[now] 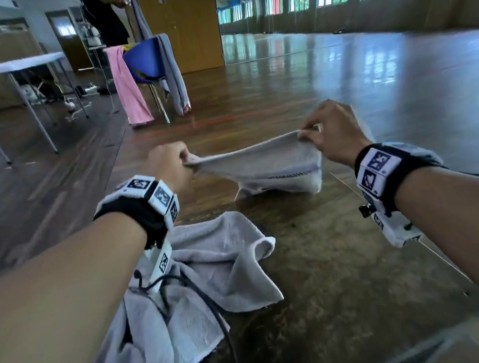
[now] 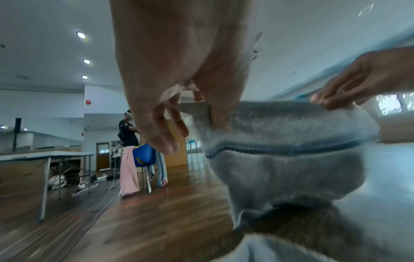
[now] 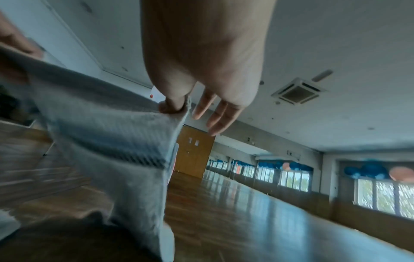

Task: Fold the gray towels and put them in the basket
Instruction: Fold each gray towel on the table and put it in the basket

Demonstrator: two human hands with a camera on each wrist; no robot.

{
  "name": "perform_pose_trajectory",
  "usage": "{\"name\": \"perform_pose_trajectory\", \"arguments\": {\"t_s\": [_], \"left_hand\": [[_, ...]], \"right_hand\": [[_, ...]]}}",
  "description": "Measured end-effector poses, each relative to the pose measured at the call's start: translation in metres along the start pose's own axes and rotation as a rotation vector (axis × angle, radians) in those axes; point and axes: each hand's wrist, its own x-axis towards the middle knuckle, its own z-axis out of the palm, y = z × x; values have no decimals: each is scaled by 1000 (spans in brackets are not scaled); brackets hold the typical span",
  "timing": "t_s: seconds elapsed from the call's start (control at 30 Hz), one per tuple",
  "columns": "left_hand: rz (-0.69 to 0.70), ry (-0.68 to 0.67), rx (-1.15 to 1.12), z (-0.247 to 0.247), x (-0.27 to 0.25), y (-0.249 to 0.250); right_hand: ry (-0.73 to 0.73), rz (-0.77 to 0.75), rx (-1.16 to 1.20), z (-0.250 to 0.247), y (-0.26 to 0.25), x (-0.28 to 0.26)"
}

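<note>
From the head camera, the left hand (image 1: 170,167) and right hand (image 1: 334,136) each pinch a top corner of a gray towel (image 1: 266,167), its lower edge resting on the worktop (image 1: 347,258); a second towel (image 1: 212,263) lies crumpled nearer the body. No basket is in view.

The left wrist camera shows thumb and forefinger pinching; that light grip could slip.

The right wrist camera shows three fingers (image 3: 212,117) spread, so a corner may drop and skew the fold.

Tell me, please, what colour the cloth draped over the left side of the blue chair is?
Pink cloth, hanging beside the blue chair; clearest in the head view.
</note>
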Motion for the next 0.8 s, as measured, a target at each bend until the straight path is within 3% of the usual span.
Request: {"name": "perform_pose_trajectory", "arguments": {"t_s": [0.1,0.3,0.47,0.53,0.63,0.7,0.8], "left_hand": [[-65,-8,6,14,-15,-1],[-218,116,-306,1,-12,26],[-211,258,-409,-12,-15,29],[-251,146,-431,-10,-26,23],[-300,-68,-343,-2,-47,13],[-323,-47,-353,1,-55,10],[-351,122,-380,2,-59,15]], "right_hand": [[104,116,57,9,8,-14],[35,252,387,11,9,0],[212,163,437,6,3,2],[158,132,490,8,5,-9],[-46,170,376,16,16,-31],[-75,207,380,20,23,-42],[-40,187,433,22,21,-47]]}}
